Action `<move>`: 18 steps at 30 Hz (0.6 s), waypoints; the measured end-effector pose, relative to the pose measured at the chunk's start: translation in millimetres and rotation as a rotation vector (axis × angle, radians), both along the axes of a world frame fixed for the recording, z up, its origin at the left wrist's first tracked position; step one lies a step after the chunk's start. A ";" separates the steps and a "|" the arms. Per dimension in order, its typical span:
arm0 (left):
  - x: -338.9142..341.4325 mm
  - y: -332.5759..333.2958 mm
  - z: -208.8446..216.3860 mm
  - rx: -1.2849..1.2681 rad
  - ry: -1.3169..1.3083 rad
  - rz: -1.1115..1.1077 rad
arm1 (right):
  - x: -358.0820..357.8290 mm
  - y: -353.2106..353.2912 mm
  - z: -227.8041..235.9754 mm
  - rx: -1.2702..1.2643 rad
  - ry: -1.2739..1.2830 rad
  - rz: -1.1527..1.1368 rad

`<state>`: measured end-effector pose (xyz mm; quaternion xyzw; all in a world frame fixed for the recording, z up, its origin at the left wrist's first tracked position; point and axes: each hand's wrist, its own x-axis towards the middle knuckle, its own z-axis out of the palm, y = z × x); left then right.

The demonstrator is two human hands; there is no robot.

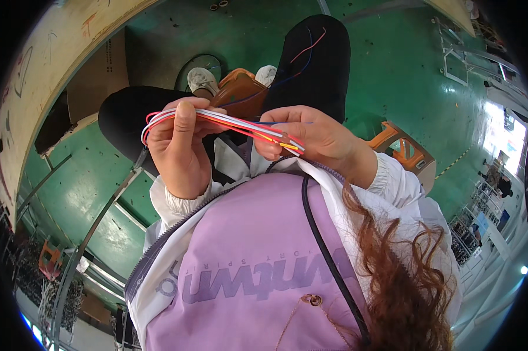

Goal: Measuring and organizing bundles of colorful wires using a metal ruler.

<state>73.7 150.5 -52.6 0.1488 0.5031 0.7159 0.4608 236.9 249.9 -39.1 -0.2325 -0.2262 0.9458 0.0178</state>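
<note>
A folded bundle of thin red and white wires stretches between my two hands above my lap. My left hand is closed on its looped end, thumb pressed on top. At the other end, where short yellow pieces show among the wire tips, my right hand pinches the bundle. A short stretch of blue wire also runs by the right fingers; what it joins is hidden. Across my right thigh lies a loose thin blue and red wire, trailing down toward the floor.
A brown-orange plastic stool stands between my feet, and another orange stool at my right. A wooden tabletop curves along the upper left, with cardboard beneath. Metal bars run at my left; metal racks stand far right.
</note>
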 end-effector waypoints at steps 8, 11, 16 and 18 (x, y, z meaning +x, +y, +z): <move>-1.0 -0.9 -0.1 0.045 0.005 -0.041 | 0.5 0.6 -2.0 -0.015 0.052 0.031; -2.1 -1.9 -2.2 0.086 -0.008 -0.067 | 1.0 -0.2 -0.8 -0.020 0.046 0.016; -1.6 -1.5 -4.6 0.138 0.013 -0.059 | 1.9 -0.8 5.7 -0.019 -0.049 -0.001; -0.7 -0.8 -3.3 0.137 0.026 -0.048 | 3.7 -1.0 4.0 -0.017 -0.069 0.000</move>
